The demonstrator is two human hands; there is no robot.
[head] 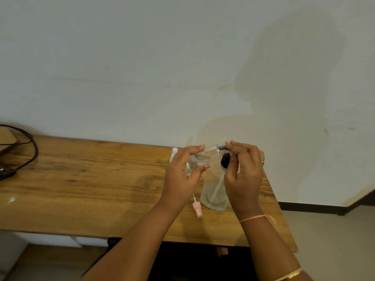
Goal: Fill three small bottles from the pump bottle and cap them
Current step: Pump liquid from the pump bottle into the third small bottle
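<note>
Over a wooden table (81, 179), we are gripping a small bottle (209, 154) sideways in our left hand (180, 175) and pinching the black piece (222, 147) at its mouth with our right hand (245, 171). From it, the pump bottle (213, 191) is standing at six o'clock and a pink cap (197, 208) is lying at seven.

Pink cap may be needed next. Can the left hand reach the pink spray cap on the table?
Probably not yet: the left hand grips the small clear bottle. The pink spray cap lies uncovered on the table beside that wrist, so once freed, likely yes.
</note>
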